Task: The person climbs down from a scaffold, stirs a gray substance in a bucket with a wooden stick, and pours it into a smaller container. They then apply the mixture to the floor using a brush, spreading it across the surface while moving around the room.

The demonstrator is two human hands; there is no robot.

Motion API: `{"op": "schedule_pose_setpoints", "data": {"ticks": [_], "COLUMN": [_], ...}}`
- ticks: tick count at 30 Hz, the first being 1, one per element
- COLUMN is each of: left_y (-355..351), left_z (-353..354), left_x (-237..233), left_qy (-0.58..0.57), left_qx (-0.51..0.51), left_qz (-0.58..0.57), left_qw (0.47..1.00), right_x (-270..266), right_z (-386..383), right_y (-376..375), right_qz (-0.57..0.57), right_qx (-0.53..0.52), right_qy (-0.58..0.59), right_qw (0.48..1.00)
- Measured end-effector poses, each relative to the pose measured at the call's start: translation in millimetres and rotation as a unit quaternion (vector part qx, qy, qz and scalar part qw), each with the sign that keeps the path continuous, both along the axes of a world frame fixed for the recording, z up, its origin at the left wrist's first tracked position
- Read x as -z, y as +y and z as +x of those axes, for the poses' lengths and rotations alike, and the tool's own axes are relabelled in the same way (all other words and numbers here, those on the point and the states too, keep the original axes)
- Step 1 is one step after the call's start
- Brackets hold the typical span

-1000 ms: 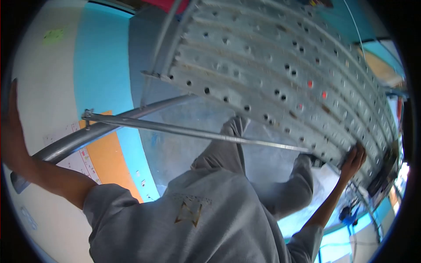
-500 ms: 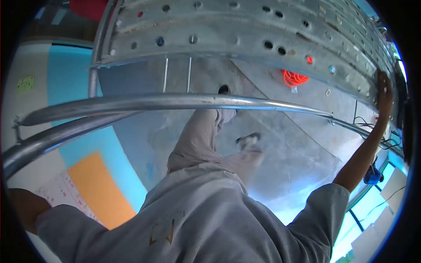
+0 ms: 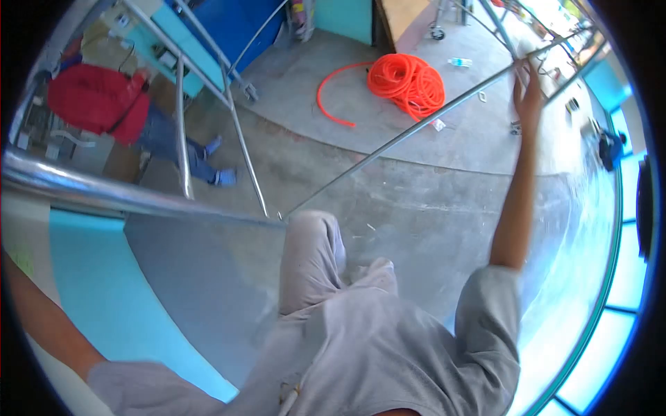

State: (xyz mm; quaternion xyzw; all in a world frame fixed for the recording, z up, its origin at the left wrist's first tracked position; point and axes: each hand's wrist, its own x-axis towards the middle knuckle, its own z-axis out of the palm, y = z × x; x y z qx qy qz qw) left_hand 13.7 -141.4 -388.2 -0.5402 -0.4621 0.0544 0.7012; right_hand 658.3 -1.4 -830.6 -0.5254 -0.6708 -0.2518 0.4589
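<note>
My right hand (image 3: 528, 93) is raised at the upper right, its fingers closed round a thin metal scaffold tube (image 3: 416, 128). This tube slants down from there to a point near my knee. Bright light partly washes out the fingertips. Of my left arm only the forearm (image 3: 52, 322) shows, at the lower left edge; the hand is out of view. Across the left runs a thick metal rail (image 3: 118, 197), close to the camera. Thinner scaffold tubes (image 3: 229, 90) stand beyond it.
A coil of orange hose (image 3: 406, 84) lies on the concrete floor with a plastic bottle (image 3: 459, 62) near it. A person in a red top (image 3: 97, 104) is at the upper left. Another person in blue (image 3: 610, 149) is at the far right. A castor wheel (image 3: 436, 32) shows at the top.
My view has shifted, and the perforated metal platform is out of sight. My right hand has left the platform's edge for a scaffold tube. The hose and the person in red now show fully.
</note>
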Motion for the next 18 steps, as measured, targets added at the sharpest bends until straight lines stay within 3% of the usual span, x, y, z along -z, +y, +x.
{"op": "schedule_pose_setpoints", "data": {"ticks": [1,2,3,5,6,7,9,12,14,15,16,18], "left_y": [1,2,1,7,12,16,9,-2,13,-8,-30,-45], "left_z": [-8,-19,-35,-64,-81,-93,-50,-33,-59,-33,-11,2], "left_x": [3,-1,1,1,9,18,45,71,92,108,127,173], "left_qy": [0.013,0.020,-0.022,0.046,0.075,0.106,-0.226,-0.176,-0.128,-0.148,-0.167,-0.268], "left_qx": [0.025,0.041,-0.026,-0.062,-0.081,-0.097,-0.027,0.073,0.213,0.177,0.132,0.111], "left_qz": [0.006,0.009,0.010,0.000,0.001,-0.003,-0.032,0.035,0.041,0.058,0.074,-0.015], "left_qw": [1.000,0.999,0.999,0.997,0.994,0.990,0.973,0.981,0.968,0.971,0.974,0.957], "right_x": [102,160,292,379,394,393,386,360,354,359,370,414], "right_z": [6,-21,-16,-69,-96,-119,-166,-230,-268,-287,-298,-299], "right_y": [-55,-119,-207,-391,-479,-547,-666,-794,-856,-875,-885,-884], "right_qz": [-0.082,-0.140,-0.329,-0.616,-0.703,-0.741,-0.792,-0.799,-0.788,-0.783,-0.777,-0.744], "right_qx": [0.009,-0.012,0.084,0.151,0.167,0.174,0.199,0.244,0.266,0.269,0.264,0.239], "right_qy": [0.097,0.153,0.117,0.130,0.146,0.172,0.238,0.323,0.368,0.384,0.388,0.363], "right_qw": [0.992,0.978,0.933,0.762,0.676,0.625,0.526,0.444,0.415,0.409,0.420,0.507]}}
